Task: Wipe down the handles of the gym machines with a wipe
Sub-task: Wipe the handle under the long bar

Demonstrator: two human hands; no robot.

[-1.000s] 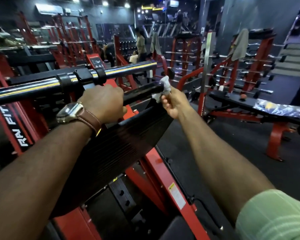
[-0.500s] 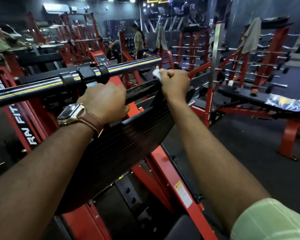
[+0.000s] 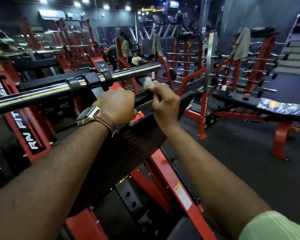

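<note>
From the head view, the left hand (image 3: 117, 104) is curled tight round the black handle (image 3: 142, 99) of the red machine, likely steadying it — a brown-strapped watch (image 3: 93, 116) sits on that wrist. Just beside it the right hand (image 3: 164, 101) pinches a small crumpled white wipe (image 3: 148, 83) between fingertips and thumb, holding it just above the handle's far stretch, near the outer edge of the ribbed black plate (image 3: 128, 146); it looks poised for a pass along the grip. The long barbell (image 3: 59, 89) runs across just beyond. The wipe is blurred, so I cannot tell whether it touches the handle — and the left palm hides the grip beneath it.
</note>
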